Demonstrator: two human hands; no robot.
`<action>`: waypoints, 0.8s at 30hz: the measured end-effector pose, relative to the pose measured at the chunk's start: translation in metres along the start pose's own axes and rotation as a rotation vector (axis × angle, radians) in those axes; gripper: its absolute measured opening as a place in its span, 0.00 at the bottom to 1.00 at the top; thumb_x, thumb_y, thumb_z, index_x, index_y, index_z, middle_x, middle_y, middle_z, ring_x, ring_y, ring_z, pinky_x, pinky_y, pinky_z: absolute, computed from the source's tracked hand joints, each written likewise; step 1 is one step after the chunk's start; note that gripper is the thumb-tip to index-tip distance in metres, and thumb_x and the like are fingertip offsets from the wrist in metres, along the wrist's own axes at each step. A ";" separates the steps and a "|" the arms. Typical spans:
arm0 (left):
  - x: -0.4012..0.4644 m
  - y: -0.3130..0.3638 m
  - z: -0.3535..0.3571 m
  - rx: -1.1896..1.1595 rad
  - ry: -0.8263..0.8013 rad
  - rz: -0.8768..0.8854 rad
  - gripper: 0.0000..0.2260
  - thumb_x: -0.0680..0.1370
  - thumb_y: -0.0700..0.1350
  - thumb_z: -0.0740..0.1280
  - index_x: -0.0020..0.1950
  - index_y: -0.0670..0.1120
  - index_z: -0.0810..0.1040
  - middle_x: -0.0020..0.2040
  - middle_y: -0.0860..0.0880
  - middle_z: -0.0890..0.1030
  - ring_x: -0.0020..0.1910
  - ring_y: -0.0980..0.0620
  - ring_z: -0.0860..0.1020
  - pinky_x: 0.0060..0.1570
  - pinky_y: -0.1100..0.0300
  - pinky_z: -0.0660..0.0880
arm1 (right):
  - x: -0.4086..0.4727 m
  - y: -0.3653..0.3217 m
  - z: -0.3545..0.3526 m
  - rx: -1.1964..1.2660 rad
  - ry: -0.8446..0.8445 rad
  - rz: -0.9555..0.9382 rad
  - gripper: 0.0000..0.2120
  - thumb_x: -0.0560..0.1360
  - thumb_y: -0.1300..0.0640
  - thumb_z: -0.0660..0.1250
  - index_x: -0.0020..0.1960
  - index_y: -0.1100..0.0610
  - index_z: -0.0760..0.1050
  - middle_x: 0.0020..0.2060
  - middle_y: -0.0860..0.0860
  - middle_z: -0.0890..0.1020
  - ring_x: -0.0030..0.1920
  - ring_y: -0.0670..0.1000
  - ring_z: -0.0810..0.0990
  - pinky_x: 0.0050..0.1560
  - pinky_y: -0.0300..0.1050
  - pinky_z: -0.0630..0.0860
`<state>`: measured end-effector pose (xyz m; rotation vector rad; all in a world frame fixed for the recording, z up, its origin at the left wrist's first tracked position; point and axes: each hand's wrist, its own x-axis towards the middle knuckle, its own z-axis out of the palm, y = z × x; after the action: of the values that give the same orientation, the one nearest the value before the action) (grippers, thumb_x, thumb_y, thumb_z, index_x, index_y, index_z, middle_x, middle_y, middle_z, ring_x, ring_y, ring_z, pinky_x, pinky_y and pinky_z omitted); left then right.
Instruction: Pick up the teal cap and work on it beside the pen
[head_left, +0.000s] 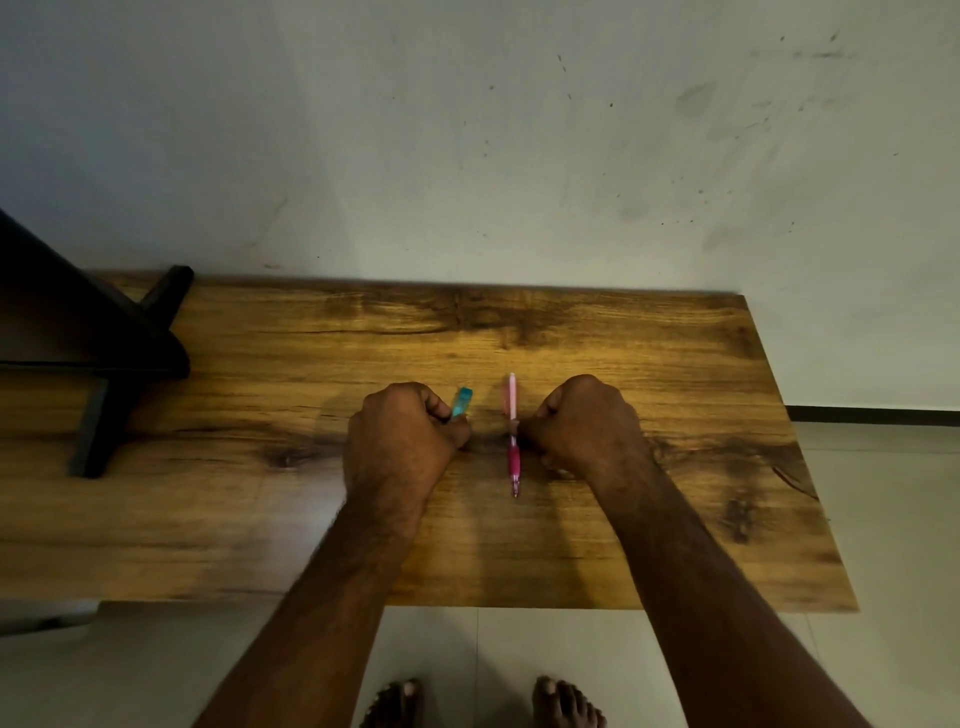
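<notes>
Pink pen, darker pink grip

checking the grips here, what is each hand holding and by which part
Left hand pinches the teal object by its near end. Right hand pinches the pink pen at mid-barrel, both ends free.

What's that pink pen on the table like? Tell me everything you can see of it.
The pink pen looks like plastic: a pale pink upper barrel, a darker pink grip section lower down, and a small tip pointing toward the person. It lies nearly straight along the wooden table, running away from the viewer. The right hand, fingers curled, pinches it about midway along. The left hand does not touch it.
</notes>
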<state>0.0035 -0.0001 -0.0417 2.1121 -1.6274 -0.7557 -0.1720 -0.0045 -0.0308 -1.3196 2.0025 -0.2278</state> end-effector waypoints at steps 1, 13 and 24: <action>0.000 0.000 0.000 -0.004 0.003 0.011 0.08 0.71 0.52 0.79 0.44 0.54 0.83 0.42 0.55 0.84 0.41 0.58 0.81 0.41 0.59 0.78 | -0.001 0.000 -0.001 0.001 0.006 -0.005 0.12 0.72 0.45 0.78 0.43 0.55 0.85 0.39 0.53 0.87 0.42 0.54 0.87 0.49 0.55 0.85; -0.007 0.015 -0.013 -0.235 0.129 0.432 0.09 0.71 0.50 0.75 0.49 0.49 0.84 0.43 0.54 0.84 0.41 0.59 0.80 0.39 0.63 0.79 | -0.014 -0.018 -0.010 0.741 0.076 -0.262 0.06 0.76 0.53 0.76 0.48 0.56 0.86 0.40 0.53 0.89 0.41 0.53 0.89 0.48 0.58 0.87; -0.005 0.009 -0.015 -0.232 0.130 0.473 0.08 0.70 0.47 0.78 0.47 0.48 0.85 0.42 0.55 0.83 0.39 0.61 0.79 0.38 0.67 0.76 | -0.010 -0.017 -0.012 0.829 0.172 -0.200 0.09 0.77 0.53 0.76 0.43 0.59 0.86 0.36 0.54 0.88 0.35 0.47 0.85 0.37 0.39 0.79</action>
<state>0.0049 0.0019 -0.0239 1.5010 -1.7725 -0.6007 -0.1653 -0.0064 -0.0084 -0.9559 1.5988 -1.1566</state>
